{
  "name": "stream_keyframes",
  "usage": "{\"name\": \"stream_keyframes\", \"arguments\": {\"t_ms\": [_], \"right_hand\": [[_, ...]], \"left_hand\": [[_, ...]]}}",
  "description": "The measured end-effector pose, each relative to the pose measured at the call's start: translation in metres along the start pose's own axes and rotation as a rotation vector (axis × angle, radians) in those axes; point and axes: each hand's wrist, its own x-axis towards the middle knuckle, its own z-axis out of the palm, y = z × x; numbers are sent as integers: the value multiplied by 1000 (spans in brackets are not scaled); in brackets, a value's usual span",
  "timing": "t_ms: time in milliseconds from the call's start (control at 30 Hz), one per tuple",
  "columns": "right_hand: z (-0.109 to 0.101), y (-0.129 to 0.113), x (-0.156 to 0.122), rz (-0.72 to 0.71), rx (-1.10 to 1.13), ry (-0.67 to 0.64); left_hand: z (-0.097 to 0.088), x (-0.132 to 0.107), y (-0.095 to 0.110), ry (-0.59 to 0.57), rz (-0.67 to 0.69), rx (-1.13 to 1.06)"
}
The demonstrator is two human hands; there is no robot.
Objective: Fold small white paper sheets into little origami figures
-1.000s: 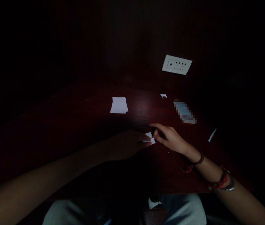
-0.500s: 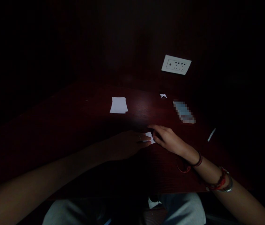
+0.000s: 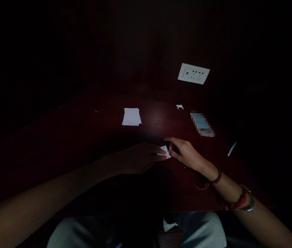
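Observation:
A small piece of folded white paper [image 3: 164,148] lies on the dark red table near its front. My left hand [image 3: 138,157], in shadow with a ring on one finger, holds the paper down with its fingertips from the left. From the right, my right hand [image 3: 184,151] has fingertips pressed on the paper's right edge; its upper finger arches away, and some fingers are hidden. Further back lies a stack of white paper squares [image 3: 131,117]. A small folded white paper shape [image 3: 179,106] rests near the wall.
A blurred-out phone [image 3: 202,124] lies on the table [image 3: 84,137] to the right. Past it is a white paper strip [image 3: 231,149]. A socket panel [image 3: 193,73] is on the back wall. My knees [image 3: 199,229] are under the front edge. The surroundings are very dark.
The view has shifted slightly. Both hands stay at the paper in nearly the same pose, with hardly any movement.

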Motion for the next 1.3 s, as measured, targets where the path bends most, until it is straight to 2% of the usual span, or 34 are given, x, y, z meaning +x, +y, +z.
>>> {"name": "stream_keyframes", "arguments": {"t_ms": [200,367,533,800,1067,1300], "right_hand": [[-14,4,-4,-51,81,21],[-17,4,-6,-170,85,-113],[-14,5,-7,-215,2,-148],[-10,4,-9,-246,-34,-140],[-13,0,-9,-239,-141,-137],[-19,0,-11,-227,-164,-175]], "left_hand": [[0,-1,0,21,10,-30],[2,-1,-1,42,7,-24],[2,-1,-2,49,23,-32],[-7,-3,1,-43,-37,-80],[-5,-4,0,-67,-60,-90],[-2,-7,-2,-43,-26,-69]]}}
